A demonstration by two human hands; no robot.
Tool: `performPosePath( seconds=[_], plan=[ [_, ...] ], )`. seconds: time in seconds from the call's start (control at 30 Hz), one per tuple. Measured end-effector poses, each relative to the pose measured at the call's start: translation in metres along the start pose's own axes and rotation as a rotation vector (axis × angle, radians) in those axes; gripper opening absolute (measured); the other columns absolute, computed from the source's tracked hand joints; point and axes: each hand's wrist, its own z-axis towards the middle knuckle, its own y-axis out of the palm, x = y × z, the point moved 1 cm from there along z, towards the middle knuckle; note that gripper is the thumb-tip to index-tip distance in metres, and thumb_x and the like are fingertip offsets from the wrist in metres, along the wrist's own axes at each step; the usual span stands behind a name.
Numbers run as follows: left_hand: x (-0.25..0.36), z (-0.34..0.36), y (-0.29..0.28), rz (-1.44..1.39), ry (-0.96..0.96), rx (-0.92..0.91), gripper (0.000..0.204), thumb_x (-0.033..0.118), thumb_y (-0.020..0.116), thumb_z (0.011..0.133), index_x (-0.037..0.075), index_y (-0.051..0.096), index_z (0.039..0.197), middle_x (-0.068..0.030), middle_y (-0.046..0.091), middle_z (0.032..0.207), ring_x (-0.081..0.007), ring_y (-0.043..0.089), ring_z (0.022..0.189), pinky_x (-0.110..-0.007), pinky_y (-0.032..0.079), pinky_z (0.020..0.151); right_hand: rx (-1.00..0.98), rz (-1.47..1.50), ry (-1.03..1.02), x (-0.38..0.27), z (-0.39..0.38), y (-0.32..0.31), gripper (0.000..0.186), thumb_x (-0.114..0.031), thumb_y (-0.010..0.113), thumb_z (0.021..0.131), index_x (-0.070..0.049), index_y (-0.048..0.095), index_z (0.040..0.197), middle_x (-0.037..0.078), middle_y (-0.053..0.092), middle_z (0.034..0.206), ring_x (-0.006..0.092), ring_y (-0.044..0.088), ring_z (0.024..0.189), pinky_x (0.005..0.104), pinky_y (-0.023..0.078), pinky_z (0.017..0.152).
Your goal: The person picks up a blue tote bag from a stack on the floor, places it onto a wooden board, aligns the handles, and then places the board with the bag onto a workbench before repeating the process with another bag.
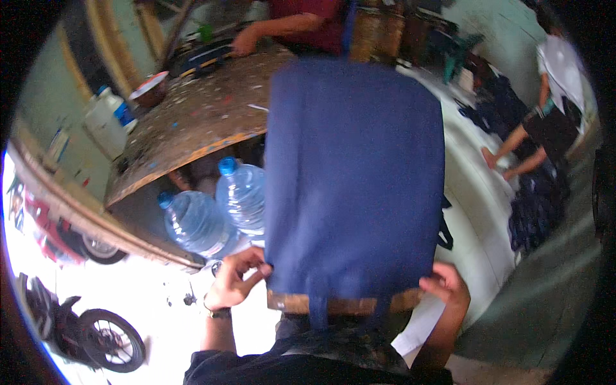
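Observation:
A navy blue fabric piece (pixel 353 176), like a bag with two straps hanging at its lower edge, lies upright along my view over a wooden board (pixel 285 301). My left hand (pixel 244 276) pinches the fabric at its lower left corner. My right hand (pixel 449 285) is at the lower right corner with bent fingers, closed on the fabric's edge. A small dark strap shows past the fabric's right side.
A scuffed worktable (pixel 212 102), with a person's arm (pixel 289 25) at it, stands ahead; water jugs (pixel 196 224) sit beneath. Another person (pixel 555 83) sits at right near dark fabric (pixel 536 212) on white flooring. Motorbikes (pixel 96 333) stand at left beyond an edge.

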Motion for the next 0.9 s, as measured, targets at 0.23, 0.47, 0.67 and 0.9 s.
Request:
performPosePath(
  seconds=[0.23,0.47,0.67,0.9],
  plan=[
    [0.026,0.024,-0.076,-0.031,0.364,0.754,0.037,0.001,0.044,0.095,-0.006,0.043,0.131,-0.0049,0.057,0.099,-0.0083,0.05,0.09,-0.023,0.04,0.081,0.238,0.054,-0.475,-0.119,0.199,0.1,0.031,-0.027,0.067,0.088,0.0,0.062,0.103,0.001,0.061,0.091,0.0087,0.052,0.081,0.0243,0.04,0.073],
    [-0.02,0.039,-0.181,0.377,0.104,0.894,0.035,0.013,0.048,0.095,-0.004,0.048,0.125,-0.0093,0.061,0.094,-0.0172,0.056,0.084,-0.026,0.042,0.081,0.317,-0.571,-0.581,-0.138,0.302,0.18,0.033,-0.028,0.061,0.086,0.005,0.063,0.09,0.019,0.061,0.077,0.0371,0.06,0.08,0.0425,0.046,0.076],
    [0.02,0.022,-0.121,1.096,0.318,0.725,0.048,0.024,0.059,0.088,0.0,0.051,0.128,-0.018,0.05,0.131,-0.0342,0.043,0.124,-0.043,0.03,0.106,0.516,-0.71,-0.977,-0.14,0.26,0.173,0.032,-0.027,0.061,0.087,-0.001,0.062,0.107,0.012,0.064,0.097,0.0301,0.059,0.088,0.0391,0.048,0.076],
    [0.017,0.025,-0.129,1.316,0.413,0.734,0.028,0.018,0.065,0.084,0.002,0.064,0.107,-0.0112,0.062,0.116,-0.0296,0.053,0.114,-0.041,0.039,0.097,-0.068,0.249,-0.589,-0.171,0.296,0.151,0.054,-0.05,0.053,0.09,0.0,0.061,0.109,0.01,0.064,0.102,0.0184,0.059,0.082,0.0305,0.048,0.071]
  ],
)
